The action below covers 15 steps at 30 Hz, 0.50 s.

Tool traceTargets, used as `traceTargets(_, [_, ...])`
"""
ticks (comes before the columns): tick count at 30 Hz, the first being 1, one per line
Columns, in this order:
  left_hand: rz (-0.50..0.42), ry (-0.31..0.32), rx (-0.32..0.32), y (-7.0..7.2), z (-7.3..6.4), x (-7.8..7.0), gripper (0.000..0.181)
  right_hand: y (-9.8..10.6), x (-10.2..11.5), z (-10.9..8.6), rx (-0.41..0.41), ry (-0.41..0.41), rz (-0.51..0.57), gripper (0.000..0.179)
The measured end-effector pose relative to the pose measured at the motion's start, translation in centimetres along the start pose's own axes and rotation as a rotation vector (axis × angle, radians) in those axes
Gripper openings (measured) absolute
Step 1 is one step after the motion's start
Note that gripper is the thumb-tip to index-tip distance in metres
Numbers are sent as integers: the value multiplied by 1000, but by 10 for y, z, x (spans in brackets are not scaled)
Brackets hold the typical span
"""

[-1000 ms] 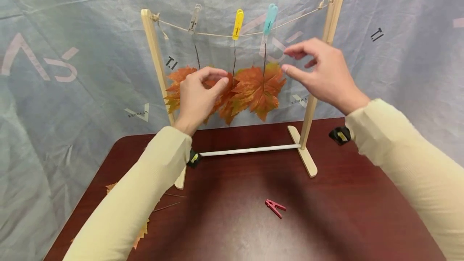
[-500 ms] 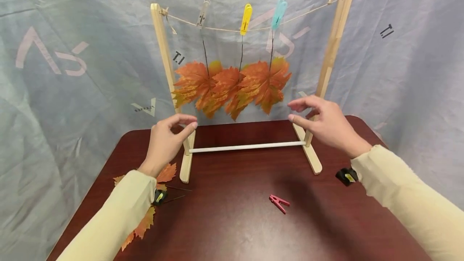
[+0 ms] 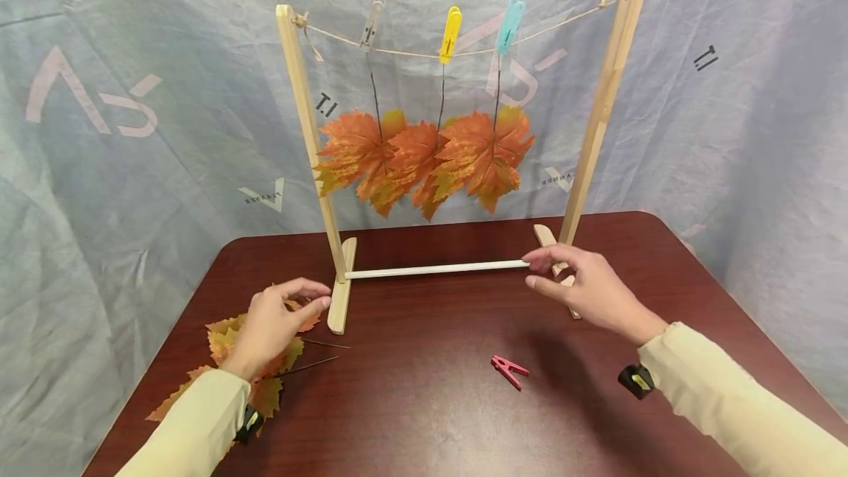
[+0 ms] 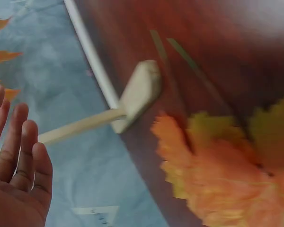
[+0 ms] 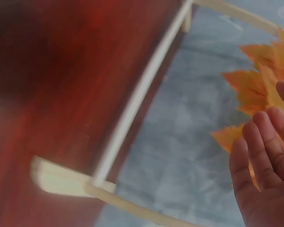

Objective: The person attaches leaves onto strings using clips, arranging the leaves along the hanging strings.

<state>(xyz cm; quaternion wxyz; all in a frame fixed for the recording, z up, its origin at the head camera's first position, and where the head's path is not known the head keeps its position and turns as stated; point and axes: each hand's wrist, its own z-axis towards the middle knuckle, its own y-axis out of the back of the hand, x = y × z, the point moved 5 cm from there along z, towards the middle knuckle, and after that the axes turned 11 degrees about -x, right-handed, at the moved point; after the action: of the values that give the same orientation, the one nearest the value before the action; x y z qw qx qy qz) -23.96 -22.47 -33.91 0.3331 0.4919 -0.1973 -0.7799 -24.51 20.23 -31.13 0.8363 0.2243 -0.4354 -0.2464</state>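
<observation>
Dark table [image 3: 424, 425] carries loose leaves [image 3: 228, 337] at eight o'clock under my relaxed, empty left hand [image 3: 271, 322], right hand [image 3: 586, 285] likewise empty; probably light, floppy, best pinched by the stem.

Dark red-brown table [image 3: 430, 418] with rounded corners — glossy. Behind, a wrinkled grey-blue sheet [image 3: 132, 168], printed with pale logos.

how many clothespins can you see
4. Three clip leaves to the string: a clear peg on the left, a yellow peg in the middle, a blue peg on the right. A red peg lies on the table.
</observation>
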Motion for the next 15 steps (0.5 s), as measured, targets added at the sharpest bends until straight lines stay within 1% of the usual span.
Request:
traceTargets(7, [53,67,103,-12,-18,26,15,-23,-18,-25,90,-11,-1,24])
traceTargets(11, [90,91,144,-19,-27,38,14,-34,-26,-39,142,-31,21,23])
traceTargets(15, [117,120,188,-25,-36,49,14,-45,-34,-51,215,-27,22,25])
